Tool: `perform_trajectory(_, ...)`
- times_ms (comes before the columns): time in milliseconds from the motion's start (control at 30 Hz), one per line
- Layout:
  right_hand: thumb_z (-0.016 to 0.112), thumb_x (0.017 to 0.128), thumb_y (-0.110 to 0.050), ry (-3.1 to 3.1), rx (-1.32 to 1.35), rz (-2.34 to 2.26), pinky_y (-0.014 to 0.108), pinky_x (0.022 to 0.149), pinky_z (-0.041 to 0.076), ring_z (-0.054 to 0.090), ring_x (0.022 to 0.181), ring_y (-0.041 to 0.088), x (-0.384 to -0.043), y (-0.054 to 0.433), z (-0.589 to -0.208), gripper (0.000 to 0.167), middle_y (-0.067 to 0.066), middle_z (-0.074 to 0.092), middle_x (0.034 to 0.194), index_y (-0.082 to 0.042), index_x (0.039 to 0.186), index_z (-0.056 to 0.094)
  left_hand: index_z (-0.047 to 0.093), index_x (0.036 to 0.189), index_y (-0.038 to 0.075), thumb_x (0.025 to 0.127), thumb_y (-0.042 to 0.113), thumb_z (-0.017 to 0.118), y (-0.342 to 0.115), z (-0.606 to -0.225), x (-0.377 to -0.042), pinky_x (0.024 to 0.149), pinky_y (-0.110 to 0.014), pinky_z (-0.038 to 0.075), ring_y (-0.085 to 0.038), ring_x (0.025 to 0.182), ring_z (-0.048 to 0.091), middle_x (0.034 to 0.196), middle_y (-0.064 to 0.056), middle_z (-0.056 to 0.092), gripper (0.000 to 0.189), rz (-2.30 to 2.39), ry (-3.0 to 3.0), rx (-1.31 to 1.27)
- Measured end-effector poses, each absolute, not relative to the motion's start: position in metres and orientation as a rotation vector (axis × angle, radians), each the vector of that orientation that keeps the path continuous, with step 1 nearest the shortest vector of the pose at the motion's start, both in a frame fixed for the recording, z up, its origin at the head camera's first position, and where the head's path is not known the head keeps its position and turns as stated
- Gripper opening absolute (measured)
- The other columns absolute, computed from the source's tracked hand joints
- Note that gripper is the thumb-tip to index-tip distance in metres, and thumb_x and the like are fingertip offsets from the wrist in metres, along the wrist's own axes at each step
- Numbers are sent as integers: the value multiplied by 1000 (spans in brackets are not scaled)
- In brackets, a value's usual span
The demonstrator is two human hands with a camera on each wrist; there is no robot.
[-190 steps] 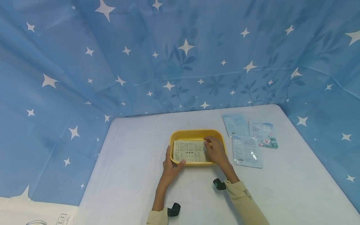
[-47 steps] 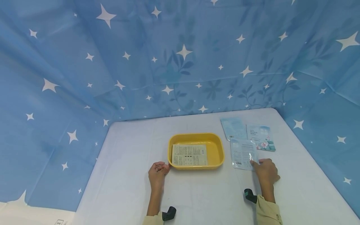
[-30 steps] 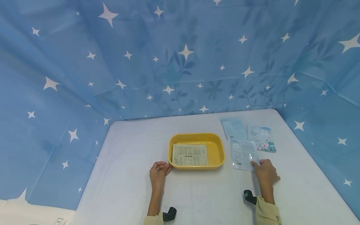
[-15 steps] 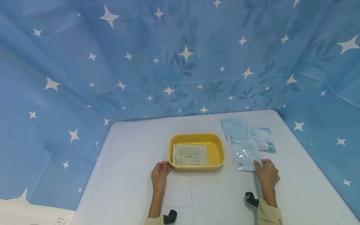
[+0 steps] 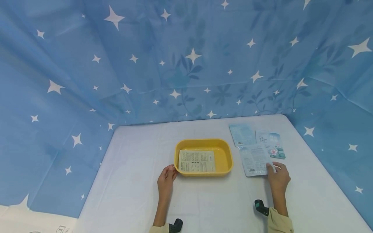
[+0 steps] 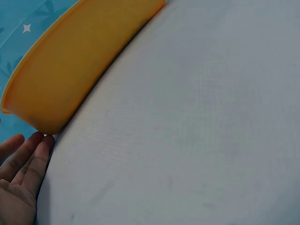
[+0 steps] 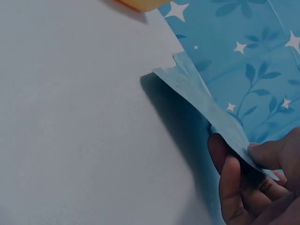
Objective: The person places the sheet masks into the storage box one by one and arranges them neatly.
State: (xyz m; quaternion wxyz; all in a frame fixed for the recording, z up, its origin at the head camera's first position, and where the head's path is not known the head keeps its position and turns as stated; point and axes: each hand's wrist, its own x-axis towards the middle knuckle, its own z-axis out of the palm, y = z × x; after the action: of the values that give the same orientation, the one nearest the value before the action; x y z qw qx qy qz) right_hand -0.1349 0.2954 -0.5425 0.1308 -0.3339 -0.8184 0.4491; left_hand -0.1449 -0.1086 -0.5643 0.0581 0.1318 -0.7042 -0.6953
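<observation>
Right hand [image 5: 278, 176] pinching sachet [image 5: 254, 159] corner, lifting edge off counter [image 5: 140, 168]. Left hand [image 5: 166, 178], fingers relaxed, touching yellow tray [image 5: 225, 170], steadying it.

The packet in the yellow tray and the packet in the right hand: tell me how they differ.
The packet in the tray is cream with dense dark print; the packet in the right hand is pale blue. The tray packet lies flat, untouched, inside the yellow tray; the blue one is pinched at its corner by the right hand, one edge lifted off the table. Both are flat rectangular sachets.
</observation>
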Motion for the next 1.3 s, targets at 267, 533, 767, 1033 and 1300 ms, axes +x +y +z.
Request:
perform_trajectory(267, 57, 98, -20, -2207, -1076, 1709, 13, 62, 56, 56, 61, -10, -136, 299, -539, 62, 27, 50, 137, 0, 149, 30, 62, 129, 15, 96, 51, 54, -104, -563, -142, 96, -30, 55, -19, 113, 65, 120, -5, 69, 49, -1886, -2306, 347)
perform_trajectory(533, 58, 98, -20, -2054, -1129, 1816, 11, 71, 56, 54, 69, -12, -138, 296, -534, 60, 20, 51, 139, 2, 148, 34, 40, 149, 22, 93, 39, 66, -100, -570, -143, 89, -27, 56, -18, 115, 60, 132, -3, 61, 64, -1762, -2436, 187)
perform_trajectory(767, 54, 100, -21, -1979, -1139, 1830, 10, 71, 56, 53, 73, -13, -138, 295, -539, 56, 21, 48, 144, 1, 148, 35, 27, 155, 28, 87, 40, 72, -101, -574, -138, 87, -23, 57, -21, 123, 54, 140, -4, 53, 83, -1682, -2492, 32)
perform_trajectory(1033, 46, 103, -20, -2016, -1084, 1828, 18, 65, 59, 57, 64, -14, -137, 295, -544, 53, 27, 49, 138, 3, 148, 31, 27, 155, 27, 85, 38, 75, -102, -574, -139, 87, -21, 57, -22, 126, 53, 146, -2, 49, 85, -1685, -2484, -1)
perform_trajectory(1300, 43, 104, -19, -2018, -1046, 1813, 20, 62, 60, 59, 63, -12, -136, 292, -542, 49, 17, 56, 122, 4, 147, 33, 29, 154, 31, 85, 37, 76, -101, -575, -141, 88, -20, 57, -21, 128, 53, 146, -1, 49, 83, -1713, -2463, 7)
